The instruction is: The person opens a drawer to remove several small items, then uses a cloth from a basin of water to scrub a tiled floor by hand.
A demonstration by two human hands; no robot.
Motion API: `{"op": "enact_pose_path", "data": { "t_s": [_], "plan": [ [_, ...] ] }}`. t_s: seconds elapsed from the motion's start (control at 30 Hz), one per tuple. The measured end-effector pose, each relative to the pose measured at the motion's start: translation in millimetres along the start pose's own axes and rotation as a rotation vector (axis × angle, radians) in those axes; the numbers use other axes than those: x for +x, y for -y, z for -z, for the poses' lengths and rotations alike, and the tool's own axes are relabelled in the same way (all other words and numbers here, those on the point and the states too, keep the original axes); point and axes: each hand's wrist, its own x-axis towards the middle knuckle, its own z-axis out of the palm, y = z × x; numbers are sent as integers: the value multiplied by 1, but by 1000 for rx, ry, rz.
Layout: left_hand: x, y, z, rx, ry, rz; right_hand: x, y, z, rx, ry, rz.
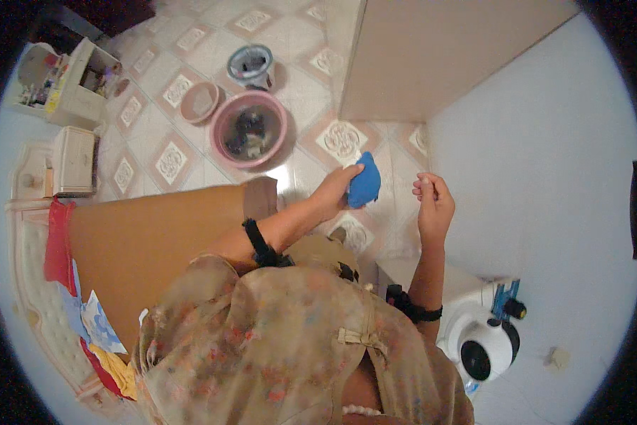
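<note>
My left hand holds a folded or bunched blue cloth, with the thumb on top, over the tiled floor. Opposite it on the right, my right hand is raised with its fingers curled in and touches neither the cloth nor the wall; whether something small is between its fingertips cannot be told. Beyond my left hand, a pink basin on the floor holds dark and light items, perhaps cloth, in what looks like water.
Behind the basin stand a grey-blue bucket and a smaller pink basin. A bed with a brown surface lies at the left, near a white nightstand. A beige panel and a pale wall bound the right side.
</note>
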Motion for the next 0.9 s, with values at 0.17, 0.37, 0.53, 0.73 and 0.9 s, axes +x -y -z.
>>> {"op": "enact_pose_path", "data": {
  "t_s": [0.17, 0.37, 0.53, 0.73, 0.9],
  "plan": [
    [12, -45, 8, -45, -14, -103, 58, 10, -43, 71, 141, 9],
    [42, -102, 62, -216, -44, -200, 118, 27, -123, -23, 371, 21],
    [46, -179, 115, -317, -108, -320, 178, 56, -226, -218, 543, 120],
    [38, -208, 220, -613, -368, -538, 213, 70, -395, -112, 901, 140],
    [4, -164, 314, -848, -713, -806, 212, 19, -509, -263, 1262, 157]
  ]
}}
